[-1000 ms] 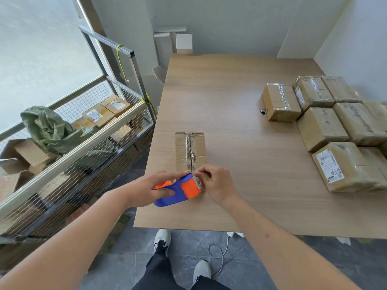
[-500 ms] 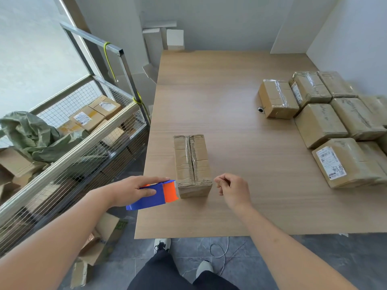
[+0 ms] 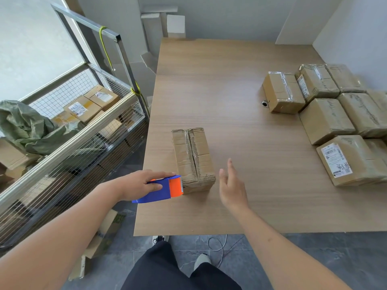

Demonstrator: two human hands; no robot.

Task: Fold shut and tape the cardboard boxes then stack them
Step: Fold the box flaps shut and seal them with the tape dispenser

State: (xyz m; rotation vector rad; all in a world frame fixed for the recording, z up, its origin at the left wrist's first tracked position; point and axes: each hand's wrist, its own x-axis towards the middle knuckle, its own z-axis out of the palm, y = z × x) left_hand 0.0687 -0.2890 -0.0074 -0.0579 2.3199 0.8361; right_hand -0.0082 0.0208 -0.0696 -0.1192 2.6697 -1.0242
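Left hand: the left hand (image 3: 139, 185) grips a blue and orange tape dispenser (image 3: 162, 190), fingers over its top and thumb along its side; the dispenser's orange end sits at the near left corner of the box, and whether it touches cannot be told.
Right hand: the right hand (image 3: 231, 186) hovers just right of the box with fingers straight and spread, holding nothing and touching nothing.
Cardboard box: the cardboard box (image 3: 192, 159) stands on the wooden surface (image 3: 219, 91) near its front left edge, its long side running away from the person; the top flaps are folded down and meet along a centre seam with clear tape over it.
Taped boxes: a group of taped boxes (image 3: 326, 120) sits along the right side of the surface, packed close together; the nearest one carries a white shipping label (image 3: 336, 160).
Small dark item: a small round dark object (image 3: 264, 104) lies beside the leftmost box of that group; what it is cannot be told.
Wire cart: a wire cart (image 3: 69, 130) stands left of the surface, holding more labelled boxes and a crumpled green sack (image 3: 27, 126).
Floor: a flattened carton (image 3: 100, 241) lies on the floor below the front left corner of the surface.
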